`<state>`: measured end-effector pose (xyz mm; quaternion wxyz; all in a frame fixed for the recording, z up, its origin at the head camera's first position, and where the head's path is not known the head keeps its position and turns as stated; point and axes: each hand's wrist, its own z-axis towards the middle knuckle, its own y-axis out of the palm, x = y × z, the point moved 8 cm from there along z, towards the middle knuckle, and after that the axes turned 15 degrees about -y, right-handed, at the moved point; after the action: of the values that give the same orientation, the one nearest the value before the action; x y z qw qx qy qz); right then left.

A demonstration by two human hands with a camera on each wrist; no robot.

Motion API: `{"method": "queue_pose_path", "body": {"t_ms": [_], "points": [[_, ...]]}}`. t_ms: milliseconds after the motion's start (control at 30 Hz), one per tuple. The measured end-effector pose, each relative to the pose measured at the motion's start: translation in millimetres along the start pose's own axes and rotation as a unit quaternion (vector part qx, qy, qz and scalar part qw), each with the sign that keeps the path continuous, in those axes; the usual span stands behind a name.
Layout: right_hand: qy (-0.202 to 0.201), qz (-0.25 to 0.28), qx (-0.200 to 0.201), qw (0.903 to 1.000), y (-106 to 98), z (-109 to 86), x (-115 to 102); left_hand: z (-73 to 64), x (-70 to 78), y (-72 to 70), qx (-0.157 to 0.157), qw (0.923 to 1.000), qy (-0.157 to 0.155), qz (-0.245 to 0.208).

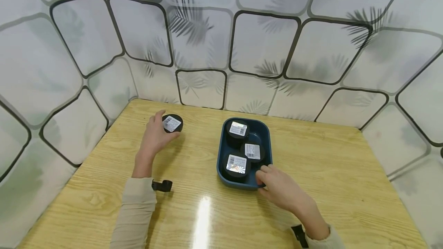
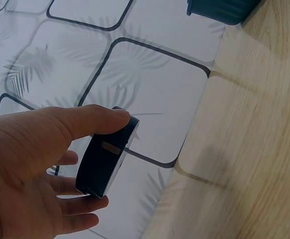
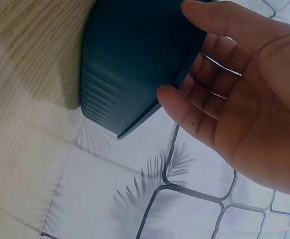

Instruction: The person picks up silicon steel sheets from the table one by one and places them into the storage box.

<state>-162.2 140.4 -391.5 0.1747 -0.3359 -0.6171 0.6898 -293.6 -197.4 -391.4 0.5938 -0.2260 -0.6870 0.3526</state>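
My left hand (image 1: 155,135) pinches a round black tub (image 1: 172,123) with a white label between thumb and fingers, at the left of the table. In the left wrist view this tub (image 2: 102,159) is tilted on its side edge and held clear of the tabletop. A dark blue plastic bin (image 1: 260,129) stands in the middle, with my right hand (image 1: 282,189) gripping the rim at its near right corner. The right wrist view shows the fingers curled over that rim. Three similar labelled black tubs lie in the bin: one far (image 1: 238,128), one middle (image 1: 252,151), one near (image 1: 237,164).
The wooden table (image 1: 328,164) meets a patterned cloth backdrop (image 1: 204,49) at the back and both sides. A black strap with a small device (image 1: 162,186) sits on the left wrist, and another black strap (image 1: 299,236) on the right.
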Motion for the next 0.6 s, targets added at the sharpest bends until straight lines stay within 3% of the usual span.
{"method": "queue_pose_path", "body": {"t_ms": [600], "points": [[-0.004,0.002,0.006,1.0,-1,0.3,-1,-6.6,11.6,-5.2,0.011,0.9997,0.01,0.019]]}}
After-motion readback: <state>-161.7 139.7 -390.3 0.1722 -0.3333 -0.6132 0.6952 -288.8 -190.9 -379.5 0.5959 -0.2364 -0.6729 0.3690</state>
